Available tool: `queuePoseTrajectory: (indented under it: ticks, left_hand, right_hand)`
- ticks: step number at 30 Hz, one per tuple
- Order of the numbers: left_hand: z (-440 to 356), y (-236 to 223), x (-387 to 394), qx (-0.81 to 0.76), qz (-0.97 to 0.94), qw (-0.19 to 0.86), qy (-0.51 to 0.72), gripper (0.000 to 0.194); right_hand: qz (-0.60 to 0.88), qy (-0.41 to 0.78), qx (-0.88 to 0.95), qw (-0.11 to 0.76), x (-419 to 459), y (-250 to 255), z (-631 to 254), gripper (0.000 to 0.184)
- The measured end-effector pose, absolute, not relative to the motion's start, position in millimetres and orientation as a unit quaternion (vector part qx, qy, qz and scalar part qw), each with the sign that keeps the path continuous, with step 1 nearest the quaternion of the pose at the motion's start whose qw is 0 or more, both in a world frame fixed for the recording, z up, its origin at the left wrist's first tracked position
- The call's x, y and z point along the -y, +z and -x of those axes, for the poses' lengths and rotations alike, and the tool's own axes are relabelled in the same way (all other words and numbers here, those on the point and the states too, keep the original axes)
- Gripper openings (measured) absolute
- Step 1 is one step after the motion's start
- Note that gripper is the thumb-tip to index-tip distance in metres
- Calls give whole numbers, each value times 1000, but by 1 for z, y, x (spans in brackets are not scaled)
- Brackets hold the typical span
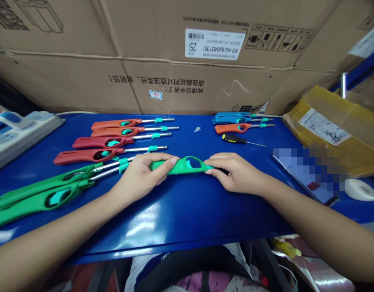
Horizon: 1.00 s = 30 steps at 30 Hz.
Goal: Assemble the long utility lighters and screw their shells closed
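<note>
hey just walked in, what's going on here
A person holds a green plastic long-bodied lighter sideways: the left hand grips one end, the right hand pinches the narrow end. Green, red and orange lighters with metal tubes lie towards the left on the shiny blue table. Beyond the right hand lie blue and orange lighters and a black-and-yellow screwdriver.

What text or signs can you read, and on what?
White label, upside down: "KFR-46G/BpR3AES1 (B1)"
White label: "25"
Carton, upside down: "师傅您辛苦了!请在搬运时对我温柔些,谢谢您!"
Sticker: "3", second digit unclear
Pictograms, fine print: too small
Parcel label: too blurred
Phone: pixelated
Green lighter: none
</note>
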<state>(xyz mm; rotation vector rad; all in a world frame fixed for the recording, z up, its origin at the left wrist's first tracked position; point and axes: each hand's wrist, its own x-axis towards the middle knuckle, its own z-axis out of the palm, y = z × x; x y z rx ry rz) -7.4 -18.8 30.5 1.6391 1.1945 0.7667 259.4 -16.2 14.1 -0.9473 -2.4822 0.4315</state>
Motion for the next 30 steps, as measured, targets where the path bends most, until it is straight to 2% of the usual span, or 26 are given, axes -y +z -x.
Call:
queuePoseTrajectory:
  ticks: [6,10,12,14,15,17,22,27,30]
  left_hand:
    - [12,21,4,-463,-703,467,271,48]
    - [18,17,-2,-455,-701,459,300,49]
    - [21,18,-2,-441,-742,407,298,45]
    - [22,19,0,-398,-801,326,307,37]
    - [22,20,1,-368,-830,281,312,33]
    - [22,18,4,-302,-873,213,318,27]
    - [19,7,9,-232,-902,196,308,26]
    - [19,4,11,-277,-901,207,263,35]
    - [21,10,11,-307,-907,175,227,32]
  right_hand:
    - [371,155,891,210,6,18,-260,21]
    - [411,191,843,289,-3,28,-265,23]
    - [469,141,815,309,-10,29,-274,27]
    - [574,44,780,245,-17,27,-285,21]
    - [618,9,765,181,-21,25,-290,27]
    - [644,-2,753,139,-24,21,-297,35]
    - [655,-24,752,73,-12,24,-287,22]
    - [610,-30,789,69,7,41,-262,18]
    - [575,-21,808,129,12,47,-249,21]
